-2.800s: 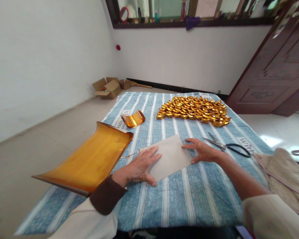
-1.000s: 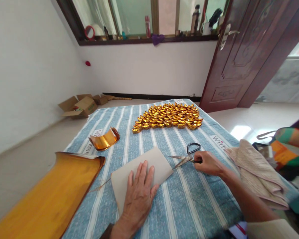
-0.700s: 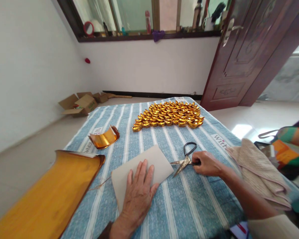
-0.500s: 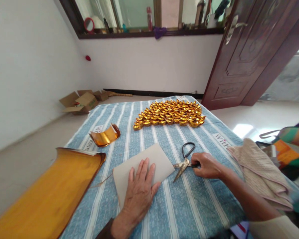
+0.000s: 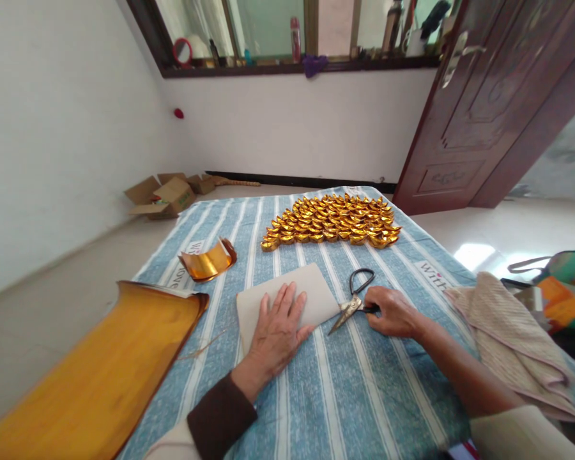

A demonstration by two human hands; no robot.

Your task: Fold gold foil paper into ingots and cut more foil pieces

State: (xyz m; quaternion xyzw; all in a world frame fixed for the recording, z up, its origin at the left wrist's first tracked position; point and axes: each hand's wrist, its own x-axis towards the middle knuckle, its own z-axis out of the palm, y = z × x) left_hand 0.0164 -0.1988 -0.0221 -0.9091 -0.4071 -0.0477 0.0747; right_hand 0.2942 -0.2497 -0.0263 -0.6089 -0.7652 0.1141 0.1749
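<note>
My left hand (image 5: 280, 322) lies flat, fingers stretched, on a grey sheet of card or paper (image 5: 316, 287) on the striped cloth. My right hand (image 5: 389, 311) grips one black handle of a pair of scissors (image 5: 351, 305). The scissor blades are spread apart. One blade reaches the sheet's right corner, where its tip is hidden, and the other points down toward the cloth. The second handle loop stands free above my right fist.
Rows of folded gold foil ingots (image 5: 335, 220) sit at the table's far side. A curled gold foil stack (image 5: 209, 260) and a large gold sheet stack (image 5: 91, 370) lie left. A beige towel (image 5: 512, 338) is at the right edge. Cardboard boxes (image 5: 165, 195) stand on the floor.
My left hand and the grey sheet have moved slightly away from me and to the right, the sheet turning a little. My right hand and the scissors have shifted slightly away too.
</note>
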